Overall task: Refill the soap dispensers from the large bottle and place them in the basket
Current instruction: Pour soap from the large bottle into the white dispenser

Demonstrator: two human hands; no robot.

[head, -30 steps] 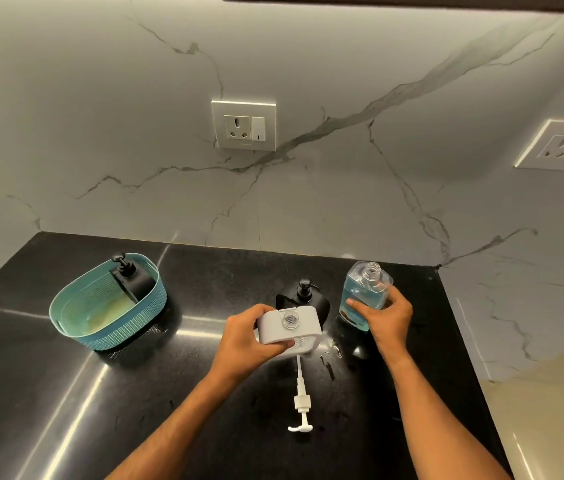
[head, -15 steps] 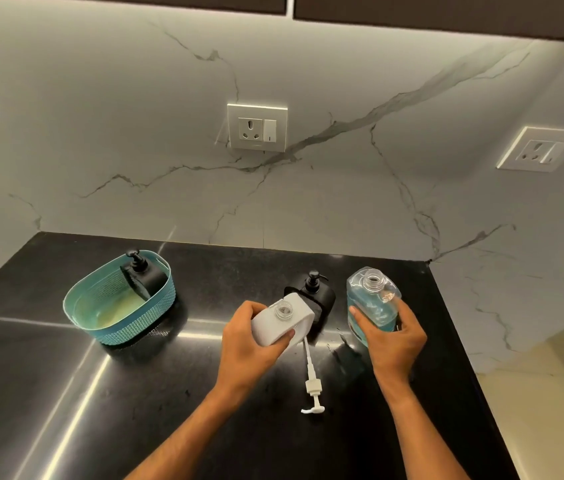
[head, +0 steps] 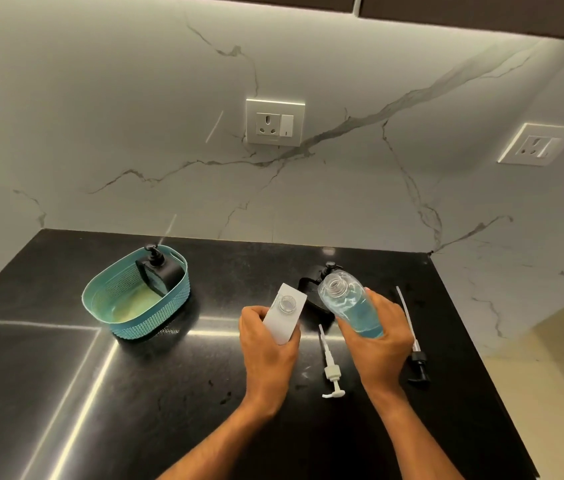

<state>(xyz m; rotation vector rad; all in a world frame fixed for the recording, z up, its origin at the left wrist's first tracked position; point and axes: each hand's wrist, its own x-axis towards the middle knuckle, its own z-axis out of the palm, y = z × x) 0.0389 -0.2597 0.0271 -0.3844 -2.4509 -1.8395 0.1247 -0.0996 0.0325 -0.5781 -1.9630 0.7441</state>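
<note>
My left hand (head: 266, 344) grips a white square soap dispenser (head: 284, 313), tilted, its neck open with no pump on it. My right hand (head: 377, 337) holds the large clear bottle (head: 346, 301) of blue soap, lifted off the counter and tipped left, its open mouth close to the white dispenser's neck. A black dispenser (head: 311, 289) stands behind both, mostly hidden. Another black dispenser (head: 159, 275) sits in the teal basket (head: 128, 320) at the left. A white pump (head: 331, 368) lies on the counter between my hands.
A black pump with a long tube (head: 415, 355) lies to the right of my right hand, near the counter's right edge. The black counter (head: 66, 393) meets marble walls at the back and right. Two wall sockets (head: 275, 123) are above.
My right hand has lifted the large bottle and tipped it left toward the white dispenser. My left hand has turned the dispenser so its open neck faces up. The camera has shifted.
</note>
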